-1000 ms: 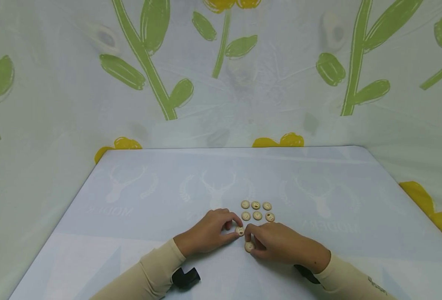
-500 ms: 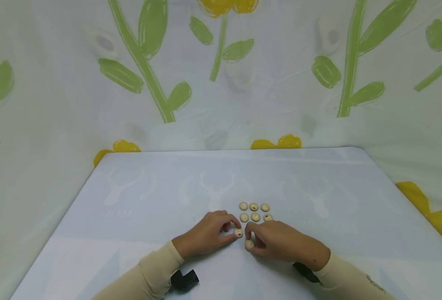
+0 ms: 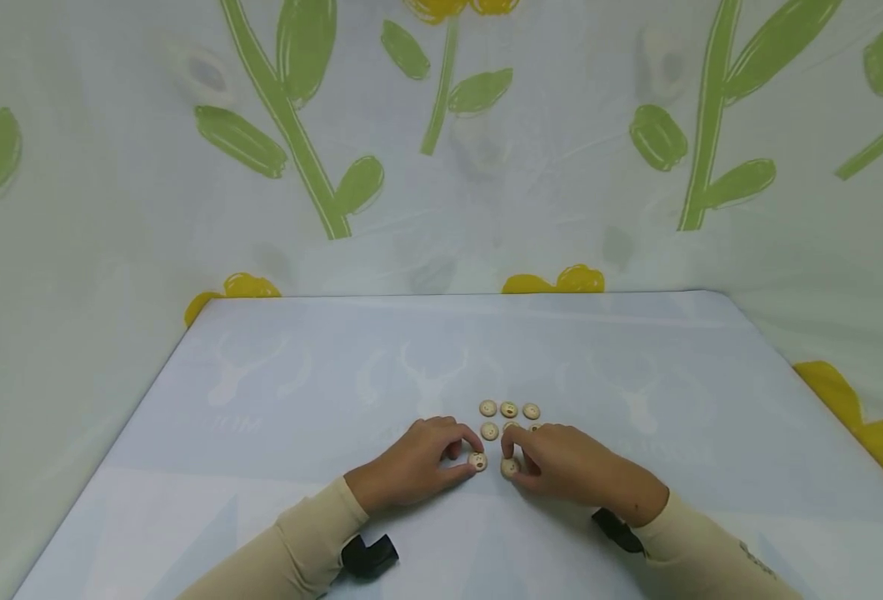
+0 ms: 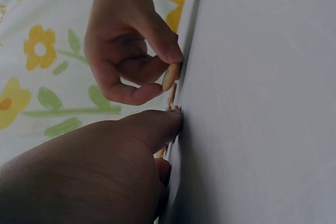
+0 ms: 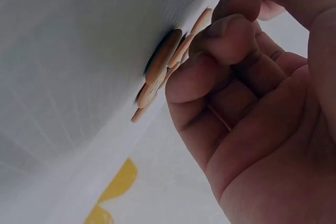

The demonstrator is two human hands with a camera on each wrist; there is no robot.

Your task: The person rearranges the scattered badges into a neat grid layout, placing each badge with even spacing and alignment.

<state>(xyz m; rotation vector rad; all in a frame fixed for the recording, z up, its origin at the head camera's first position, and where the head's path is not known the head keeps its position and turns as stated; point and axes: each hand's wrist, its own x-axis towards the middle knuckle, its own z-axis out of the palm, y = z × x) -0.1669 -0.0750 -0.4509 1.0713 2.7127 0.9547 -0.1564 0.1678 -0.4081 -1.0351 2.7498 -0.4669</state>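
Small round wooden discs with printed faces lie on the table. My left hand (image 3: 419,467) rests on the tabletop and pinches one face disc (image 3: 477,461) between thumb and index finger. To its right, my right hand (image 3: 576,467) grips another face disc (image 3: 511,467) by its edges. That disc (image 4: 170,76) appears tilted on edge and just above the table in the left wrist view, beyond the left hand (image 4: 100,166). Beyond both hands lies a back row of three discs (image 3: 509,409). A nearer row includes a disc (image 3: 490,431) at its left; my right hand partly covers its others.
The pale table (image 3: 299,358) carries faint deer-head prints. Behind it hangs a white cloth (image 3: 546,200) with green stems and yellow flowers. Black wrist devices (image 3: 369,557) sit under both forearms. In the right wrist view, overlapping discs (image 5: 163,59) lie close to the fingers.
My right hand has moved its disc away from me and slightly right, level with the left hand's disc, and now covers part of the nearer row. My left hand has stayed put.
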